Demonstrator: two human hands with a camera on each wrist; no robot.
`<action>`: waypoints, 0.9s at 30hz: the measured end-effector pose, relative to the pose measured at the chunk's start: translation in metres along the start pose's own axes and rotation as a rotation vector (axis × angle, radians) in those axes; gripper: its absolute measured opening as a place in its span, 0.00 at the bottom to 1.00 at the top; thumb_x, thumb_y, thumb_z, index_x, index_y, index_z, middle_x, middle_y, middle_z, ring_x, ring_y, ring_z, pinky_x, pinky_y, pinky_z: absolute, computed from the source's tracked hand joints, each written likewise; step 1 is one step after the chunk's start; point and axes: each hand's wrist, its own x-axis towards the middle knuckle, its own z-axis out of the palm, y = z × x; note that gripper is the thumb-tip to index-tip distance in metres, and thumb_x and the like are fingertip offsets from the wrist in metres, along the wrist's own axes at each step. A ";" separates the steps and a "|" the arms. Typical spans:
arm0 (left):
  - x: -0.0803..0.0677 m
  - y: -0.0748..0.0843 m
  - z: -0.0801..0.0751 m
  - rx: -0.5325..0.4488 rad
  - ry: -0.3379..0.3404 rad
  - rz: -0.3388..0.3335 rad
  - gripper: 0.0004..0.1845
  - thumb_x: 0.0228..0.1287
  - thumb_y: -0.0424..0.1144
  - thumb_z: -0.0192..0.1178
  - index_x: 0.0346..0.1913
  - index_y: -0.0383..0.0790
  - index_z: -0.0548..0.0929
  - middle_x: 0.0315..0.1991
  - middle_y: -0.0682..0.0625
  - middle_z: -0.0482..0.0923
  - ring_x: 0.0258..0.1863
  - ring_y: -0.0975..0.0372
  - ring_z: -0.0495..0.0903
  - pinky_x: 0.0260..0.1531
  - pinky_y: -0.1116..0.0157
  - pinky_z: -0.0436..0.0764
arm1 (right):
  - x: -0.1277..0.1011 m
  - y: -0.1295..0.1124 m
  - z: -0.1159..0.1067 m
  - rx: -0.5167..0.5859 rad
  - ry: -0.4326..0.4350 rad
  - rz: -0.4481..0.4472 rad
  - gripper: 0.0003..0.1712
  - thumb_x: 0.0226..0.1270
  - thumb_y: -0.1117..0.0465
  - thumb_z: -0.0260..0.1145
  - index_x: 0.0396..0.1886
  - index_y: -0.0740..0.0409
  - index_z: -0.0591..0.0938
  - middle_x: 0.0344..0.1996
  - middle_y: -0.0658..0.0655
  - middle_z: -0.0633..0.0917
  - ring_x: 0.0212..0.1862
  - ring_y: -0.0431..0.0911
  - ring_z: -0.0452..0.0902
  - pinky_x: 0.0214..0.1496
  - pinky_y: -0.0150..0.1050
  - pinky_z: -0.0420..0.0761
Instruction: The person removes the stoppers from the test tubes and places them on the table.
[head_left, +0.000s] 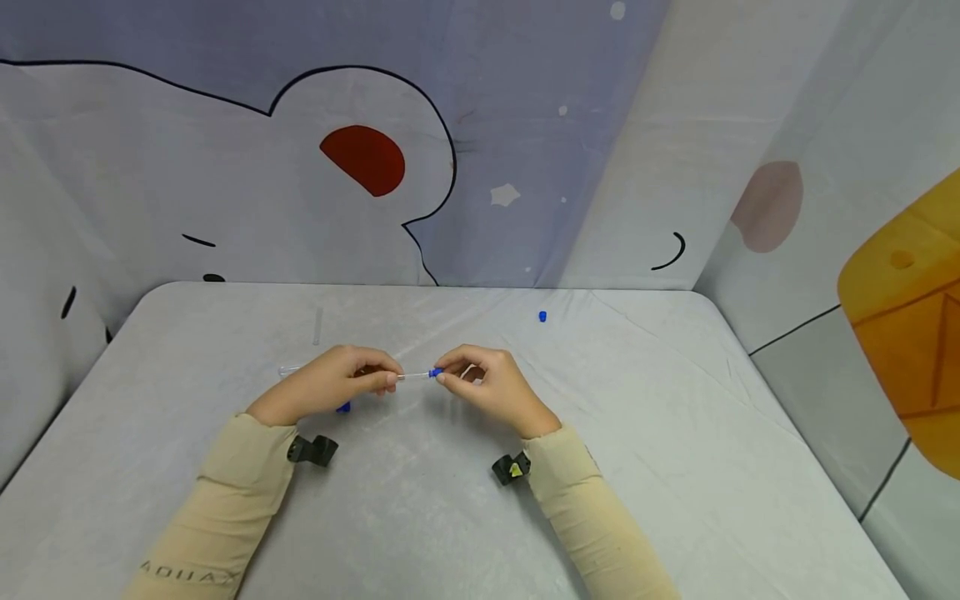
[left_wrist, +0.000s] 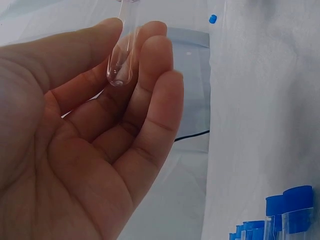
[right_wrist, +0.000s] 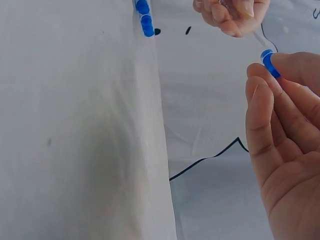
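Over the middle of the table, my left hand [head_left: 384, 380] holds a clear plastic tube [head_left: 413, 377] level. The left wrist view shows the tube's rounded end [left_wrist: 120, 74] lying against my fingers [left_wrist: 155, 65]. My right hand [head_left: 447, 376] pinches the blue cap [head_left: 435, 372] at the tube's other end between thumb and fingertips. In the right wrist view the cap [right_wrist: 268, 63] sits at my fingertips [right_wrist: 257, 80], with the left hand [right_wrist: 232, 12] just beyond it. The two hands are a few centimetres apart, above the cloth.
A loose blue cap [head_left: 542, 317] lies at the back of the grey cloth-covered table [head_left: 675, 417]. An uncapped clear tube [head_left: 317, 327] lies behind my left hand. Several blue-capped tubes [left_wrist: 290, 212] lie beside my left hand. Printed fabric walls close in the back and sides.
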 end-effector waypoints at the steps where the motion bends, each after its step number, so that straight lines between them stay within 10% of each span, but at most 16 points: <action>1: 0.000 0.000 0.000 -0.002 0.001 -0.003 0.13 0.78 0.40 0.57 0.53 0.36 0.86 0.41 0.47 0.87 0.40 0.62 0.82 0.42 0.60 0.80 | 0.000 0.000 0.000 0.004 0.001 0.003 0.04 0.68 0.64 0.72 0.41 0.57 0.89 0.34 0.50 0.89 0.37 0.41 0.83 0.39 0.37 0.82; 27: -0.006 -0.004 -0.008 0.033 0.097 -0.052 0.12 0.77 0.39 0.58 0.54 0.35 0.84 0.43 0.46 0.86 0.42 0.55 0.83 0.46 0.56 0.80 | 0.000 0.013 -0.008 0.019 0.028 0.068 0.09 0.69 0.66 0.70 0.46 0.63 0.87 0.40 0.51 0.88 0.43 0.43 0.82 0.46 0.40 0.83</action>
